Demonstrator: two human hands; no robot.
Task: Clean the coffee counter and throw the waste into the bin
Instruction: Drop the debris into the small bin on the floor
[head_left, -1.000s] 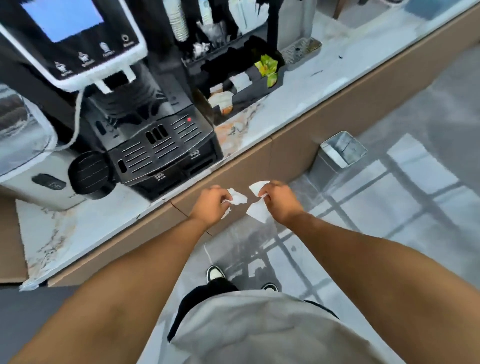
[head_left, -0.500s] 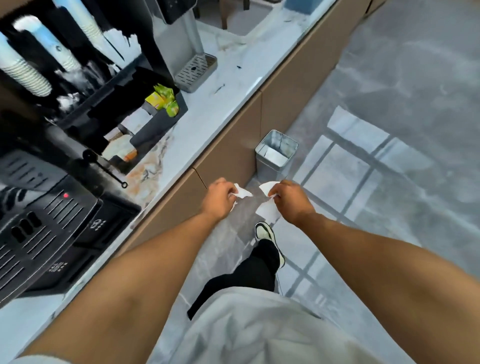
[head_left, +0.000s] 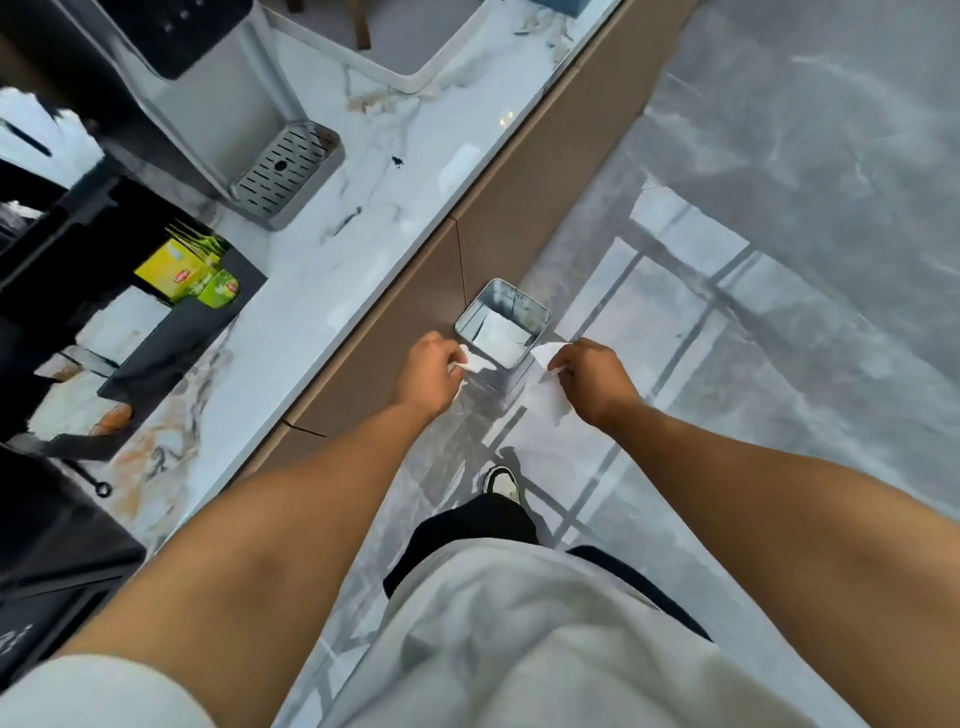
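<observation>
**Two hands, two scraps of paper, one bin**

A person is standing beside the coffee counter (head_left: 363, 249), which is running diagonally from the lower left of the frame to the top centre. Both bare arms are reaching forward toward the middle of the frame. The left hand (head_left: 428, 374) is pinching one white paper scrap (head_left: 475, 362) between its closed fingers; the scrap is sticking out to the right, over the near left edge of the bin. The right hand (head_left: 592, 382) is gripping a second, larger white paper piece (head_left: 545, 400), its fingers curled tight on the top edge while the rest is hanging down below the hand. That makes two pieces of waste, one in each hand, held apart with a gap between them.

One square metal bin (head_left: 504, 325) is sitting on the grey floor (head_left: 779, 260) just above the two hands, touching or just beside the brown cabinet front (head_left: 519, 197). Something pale is lying inside it.

On the counter, in the upper left, one steel drip tray (head_left: 288, 171) is projecting from a machine. At middle left, one black organiser (head_left: 182, 332) is holding yellow and green tea boxes (head_left: 192, 273); their exact count cannot be told. One dark spot (head_left: 397, 162) is showing on the marble. One shoe (head_left: 501, 483) is showing at lower centre.
</observation>
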